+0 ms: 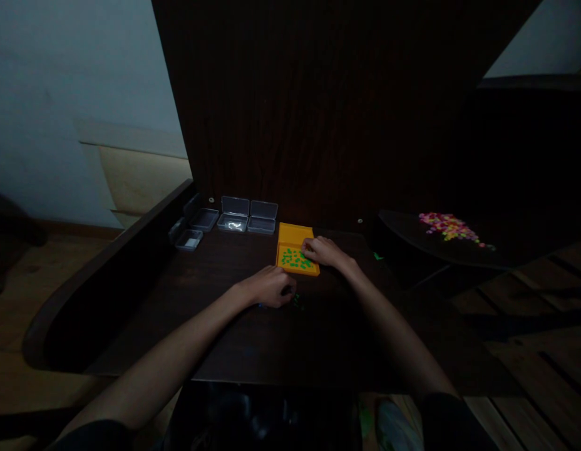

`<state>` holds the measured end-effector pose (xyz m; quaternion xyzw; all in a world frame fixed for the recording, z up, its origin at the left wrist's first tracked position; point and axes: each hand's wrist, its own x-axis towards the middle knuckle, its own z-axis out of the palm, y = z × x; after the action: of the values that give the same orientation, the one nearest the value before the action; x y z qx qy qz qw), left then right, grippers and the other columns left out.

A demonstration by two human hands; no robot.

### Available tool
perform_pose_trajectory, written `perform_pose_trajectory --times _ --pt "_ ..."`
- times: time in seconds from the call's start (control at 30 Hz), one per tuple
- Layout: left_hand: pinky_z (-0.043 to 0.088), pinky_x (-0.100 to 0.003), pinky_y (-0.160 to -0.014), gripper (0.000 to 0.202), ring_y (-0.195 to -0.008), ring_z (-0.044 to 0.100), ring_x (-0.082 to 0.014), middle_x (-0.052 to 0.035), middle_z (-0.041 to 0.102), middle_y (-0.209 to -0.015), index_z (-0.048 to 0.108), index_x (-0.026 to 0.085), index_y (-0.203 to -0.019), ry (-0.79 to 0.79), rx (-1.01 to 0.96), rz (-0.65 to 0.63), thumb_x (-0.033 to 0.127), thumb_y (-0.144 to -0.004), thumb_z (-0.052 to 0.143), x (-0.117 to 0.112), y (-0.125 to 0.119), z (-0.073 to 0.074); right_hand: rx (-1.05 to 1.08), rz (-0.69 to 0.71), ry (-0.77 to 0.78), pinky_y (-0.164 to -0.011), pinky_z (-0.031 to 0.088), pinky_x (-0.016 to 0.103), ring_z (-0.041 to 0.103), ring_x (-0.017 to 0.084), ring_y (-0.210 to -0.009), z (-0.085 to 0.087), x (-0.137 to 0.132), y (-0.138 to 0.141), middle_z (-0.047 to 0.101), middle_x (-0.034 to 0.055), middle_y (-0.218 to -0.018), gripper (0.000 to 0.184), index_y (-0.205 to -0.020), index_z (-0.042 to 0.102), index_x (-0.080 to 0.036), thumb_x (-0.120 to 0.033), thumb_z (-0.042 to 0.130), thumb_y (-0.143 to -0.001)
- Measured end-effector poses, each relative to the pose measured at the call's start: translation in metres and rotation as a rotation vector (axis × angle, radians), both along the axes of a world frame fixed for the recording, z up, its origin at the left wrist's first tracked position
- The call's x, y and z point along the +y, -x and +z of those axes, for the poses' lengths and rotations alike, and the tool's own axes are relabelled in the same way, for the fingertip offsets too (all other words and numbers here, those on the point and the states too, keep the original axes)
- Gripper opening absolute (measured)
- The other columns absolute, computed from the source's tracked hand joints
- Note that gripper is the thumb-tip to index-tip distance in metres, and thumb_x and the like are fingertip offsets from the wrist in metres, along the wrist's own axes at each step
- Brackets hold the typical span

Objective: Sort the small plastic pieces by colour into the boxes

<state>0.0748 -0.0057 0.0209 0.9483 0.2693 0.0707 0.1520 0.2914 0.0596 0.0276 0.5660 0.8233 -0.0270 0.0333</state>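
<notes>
Nearest, the dark wooden counter point(253, 357) is spreading out before the person. The left hand point(275, 287) is hovering or resting just in front of the open orange box, its fingers curling toward the thumb; whether this grip is holding anything, I cannot tell. A few loose green bits point(297, 300) are lying on the counter just beside it.

Slightly farther, the orange box point(300, 272) is sitting on the counter, its lid point(295, 234) lying back on the far side. Small green pieces point(292, 258) are scattering across its tray. The right hand point(323, 252) is reaching over the box's right side, fingertips drawing together; whether that grip is pinching a piece is not showing.

Beyond, to the left, four clear cases point(262, 225) are standing open. Off to the right, a multicoloured pile point(447, 227) is lying on a dark curved surface point(401, 224). Behind everything, a tall dark panel point(318, 125) is rising.
</notes>
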Motion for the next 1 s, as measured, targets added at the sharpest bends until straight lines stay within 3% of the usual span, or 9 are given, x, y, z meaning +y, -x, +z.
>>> perform_pose_trajectory --times 0.8,1.0 --pt "0.039 -0.023 -0.057 0.018 -0.066 0.063 -0.0163 -0.0003 0.069 -0.071 0.071 0.023 -0.088 -0.019 0.007 -0.010 0.021 -0.077 0.057 -0.0001 -0.0004 -0.0003 -0.004 -0.005 0.019 -0.073 0.042 0.025 0.065 0.021 -0.094 0.0022 -0.0008 -0.0078 0.071 0.0083 -0.105 0.025 -0.106 0.070 -0.020 -0.027 0.052 -0.090" --pt "0.039 -0.024 -0.057 0.018 -0.067 0.064 -0.0165 -0.0004 0.069 -0.071 0.072 0.023 -0.088 -0.003 -0.001 -0.009 0.021 -0.077 0.058 0.0003 0.0000 0.0001 -0.010 -0.019 0.020 -0.077 0.044 0.027 0.065 0.022 -0.096 0.0044 -0.0026 -0.0078 0.072 0.0075 -0.105 0.032 -0.115 0.069 -0.022 -0.025 0.053 -0.087"
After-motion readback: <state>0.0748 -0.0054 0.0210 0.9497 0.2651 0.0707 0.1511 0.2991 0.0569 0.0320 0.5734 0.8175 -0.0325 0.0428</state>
